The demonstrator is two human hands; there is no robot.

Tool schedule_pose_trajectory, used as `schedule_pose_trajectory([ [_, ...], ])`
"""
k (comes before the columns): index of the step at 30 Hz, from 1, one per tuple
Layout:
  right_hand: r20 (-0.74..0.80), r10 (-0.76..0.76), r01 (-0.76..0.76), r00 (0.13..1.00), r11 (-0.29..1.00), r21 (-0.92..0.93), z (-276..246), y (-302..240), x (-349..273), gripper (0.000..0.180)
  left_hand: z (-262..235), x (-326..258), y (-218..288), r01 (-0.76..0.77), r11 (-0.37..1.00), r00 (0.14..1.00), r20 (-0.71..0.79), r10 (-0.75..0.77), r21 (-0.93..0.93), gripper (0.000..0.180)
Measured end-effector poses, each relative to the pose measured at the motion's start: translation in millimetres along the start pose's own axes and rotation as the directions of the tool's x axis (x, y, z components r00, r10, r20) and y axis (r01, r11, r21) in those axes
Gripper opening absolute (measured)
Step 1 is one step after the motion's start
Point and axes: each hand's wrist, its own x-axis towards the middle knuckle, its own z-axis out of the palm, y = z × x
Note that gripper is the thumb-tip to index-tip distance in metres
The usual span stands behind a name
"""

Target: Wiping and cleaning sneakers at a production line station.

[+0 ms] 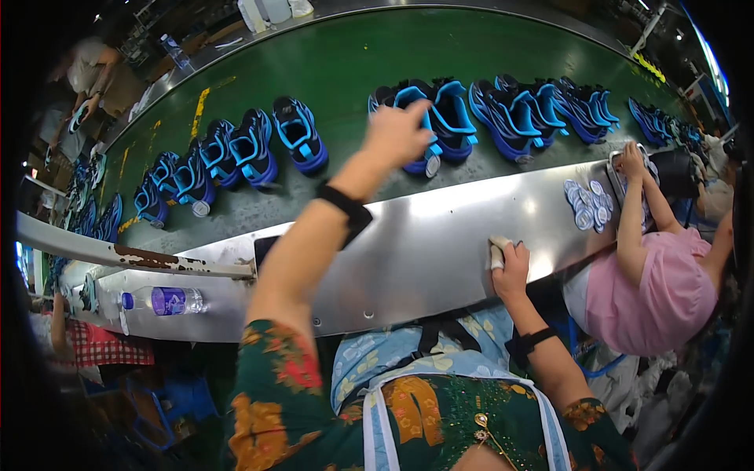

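A green floral blouse (503,408) and a pale blue apron (353,373), worn by the person at work, are seen nearest the camera. Beyond the metal tabletop (416,259), the left hand (398,135) is extended over a black-and-blue shoe (411,94), which is set on the green work surface (330,59) beside a matching shoe (454,129). Whether the shoe is gripped or merely touched cannot be told, as its near side is hidden by the fingers. The right hand (512,271) is held low at the tabletop, its fingers bent, with a pale wrap (498,250) worn on a fingertip, perhaps for protection; whether anything is pinched there cannot be told. Shoes are lined up mostly in pairs, heels turned to the near side, presumably so that their collars can be easily reached. Round tags (587,206) are heaped farther right, likely to be kept within arm's length, near a pink-shirted co-worker (656,290). At left, a purple-labelled bottle (177,301) is laid on its side, apparently out of the way.
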Motion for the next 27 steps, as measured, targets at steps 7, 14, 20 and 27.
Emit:
schedule_pose_trajectory([
  [7, -0.006, -0.011, 0.011, 1.000, 0.999, 0.038, 0.7, 0.3, -4.1, 0.022, 80.8, 8.6, 46.1, 0.278, 0.960, 0.925, 0.263, -0.275, 0.027, 0.046],
  [14, 0.017, 0.017, -0.018, 1.000, 1.000, 0.023, 6.2, 18.9, -12.1, 0.031, -38.0, -114.6, 30.5, -0.062, 0.929, 0.815, 0.519, 0.258, -0.365, 0.021],
  [20, 0.163, 0.049, -0.058, 0.985, 0.997, 0.046, -20.3, 9.8, 20.8, 0.030, -118.6, -224.6, 82.4, 0.131, 0.964, 0.904, 0.428, -0.019, -0.233, 0.030],
  [27, 0.637, -0.381, -0.273, 0.670, 0.672, 0.688, -66.4, -83.2, 84.1, 0.057, -66.6, -258.2, 127.5, 0.166, 0.944, 0.978, 0.172, -0.120, -0.284, 0.015],
])
